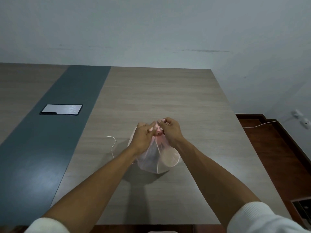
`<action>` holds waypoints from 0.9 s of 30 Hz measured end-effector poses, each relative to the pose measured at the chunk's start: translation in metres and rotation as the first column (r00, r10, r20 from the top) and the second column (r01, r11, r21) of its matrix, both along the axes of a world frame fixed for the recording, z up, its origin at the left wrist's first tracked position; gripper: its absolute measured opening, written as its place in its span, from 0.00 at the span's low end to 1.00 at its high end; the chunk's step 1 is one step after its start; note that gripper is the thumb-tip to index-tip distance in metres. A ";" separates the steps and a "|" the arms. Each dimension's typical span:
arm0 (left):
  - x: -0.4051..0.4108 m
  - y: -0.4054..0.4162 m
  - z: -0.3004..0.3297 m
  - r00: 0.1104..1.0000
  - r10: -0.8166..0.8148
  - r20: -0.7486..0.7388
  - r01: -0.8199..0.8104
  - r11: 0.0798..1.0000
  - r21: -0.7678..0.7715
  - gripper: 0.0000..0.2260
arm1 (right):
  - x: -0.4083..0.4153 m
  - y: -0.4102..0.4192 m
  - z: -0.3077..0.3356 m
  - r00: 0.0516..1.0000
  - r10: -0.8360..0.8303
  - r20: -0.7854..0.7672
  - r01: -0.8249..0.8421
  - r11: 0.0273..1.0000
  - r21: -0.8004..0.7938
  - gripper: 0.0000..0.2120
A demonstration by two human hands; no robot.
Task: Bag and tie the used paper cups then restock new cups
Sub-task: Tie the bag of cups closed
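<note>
Fingers (152,129) of both hands pinched on gathered neck of translucent pinkish bag (151,158), apparently holding paper cups (169,158)

both arms reach forward, left hand (144,137) and right hand (170,130) close together, fingers pinched.

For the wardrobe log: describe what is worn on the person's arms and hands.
Both forearms are bare. White ribbed knit sleeves are pushed up near the elbows on both arms. The left hand and right hand wear no gloves; no rings, watch or bracelets show.
</note>
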State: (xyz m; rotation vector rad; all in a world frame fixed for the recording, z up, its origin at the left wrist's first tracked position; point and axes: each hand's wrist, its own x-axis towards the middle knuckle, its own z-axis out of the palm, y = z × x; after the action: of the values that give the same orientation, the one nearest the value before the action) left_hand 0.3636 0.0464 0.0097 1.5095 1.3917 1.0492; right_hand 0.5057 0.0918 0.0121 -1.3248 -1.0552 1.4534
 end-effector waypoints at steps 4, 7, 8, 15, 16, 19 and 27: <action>0.007 -0.002 0.000 0.996 0.053 -0.065 -0.060 0.992 -0.114 0.13 | -0.001 0.003 -0.005 0.998 -0.021 0.062 0.021 1.000 -0.012 0.15; 0.008 0.001 0.004 0.978 0.140 -0.153 -0.162 0.976 -0.147 0.07 | -0.002 0.007 -0.003 0.972 -0.033 0.235 0.033 0.999 0.003 0.16; 0.009 0.001 0.005 0.966 0.129 -0.224 -0.158 0.981 -0.117 0.07 | -0.003 0.008 -0.002 0.960 -0.033 0.279 0.031 0.999 0.012 0.16; 0.004 0.013 0.014 0.866 -0.023 -0.500 -0.107 0.967 -0.229 0.09 | -0.001 -0.003 0.001 0.965 0.032 0.261 -0.045 0.998 0.047 0.25; 0.001 0.014 0.016 0.909 -0.032 -0.415 -0.099 0.951 -0.292 0.06 | 0.004 -0.004 0.000 0.978 0.072 0.195 -0.075 0.997 0.008 0.26; -0.010 0.011 0.015 1.000 0.026 0.006 -0.020 0.890 -0.456 0.05 | 0.018 -0.008 -0.002 0.974 0.205 0.102 -0.201 0.978 -0.046 0.29; -0.011 0.010 0.012 0.882 0.286 0.375 -0.006 0.802 -0.598 0.11 | 0.028 -0.014 0.003 0.824 0.482 0.299 -0.509 0.861 0.015 0.27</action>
State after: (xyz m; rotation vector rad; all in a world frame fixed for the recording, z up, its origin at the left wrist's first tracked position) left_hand 0.3528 0.0561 0.0217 0.6539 1.3382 0.8737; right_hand 0.5339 0.0773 0.0150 -1.2695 -1.7446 1.5814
